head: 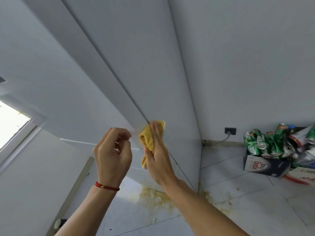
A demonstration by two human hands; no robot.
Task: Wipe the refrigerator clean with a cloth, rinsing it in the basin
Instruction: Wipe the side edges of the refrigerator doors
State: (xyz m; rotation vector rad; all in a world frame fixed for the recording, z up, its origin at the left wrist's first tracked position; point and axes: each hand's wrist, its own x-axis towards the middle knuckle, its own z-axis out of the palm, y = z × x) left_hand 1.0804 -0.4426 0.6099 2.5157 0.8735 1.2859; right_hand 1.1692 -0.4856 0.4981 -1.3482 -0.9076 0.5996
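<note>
Both hands are up in front of the refrigerator (129,53) from where I'm watching. My right hand (157,150) lies flat with its fingers straight, pressing a bunched yellow cloth (147,138) against the white door front, right at the lower end of the dark seam (109,65) that runs between the door panels. Part of the cloth sticks out past the fingertips and more hangs down along the thumb side. My left hand (112,150) is just beside it, not touching the cloth; its fingers are curled in toward the palm with the thumb against the fingertips, and I can see nothing held in it. A red cord bracelet (106,186) sits on that wrist.

Below the fridge, the pale tiled floor (255,210) carries a spread of yellowish-brown stain (155,198) at the base of the appliance, reaching round its corner. To the right, well apart from my hands, a dark cardboard box (265,166) stands on the floor, heaped with crushed green cans (260,142). On the wall behind it is a dark wall socket (230,131) with a grey cable plugged in. A bright window (12,123) shows at the far left edge. No basin appears in this view.
</note>
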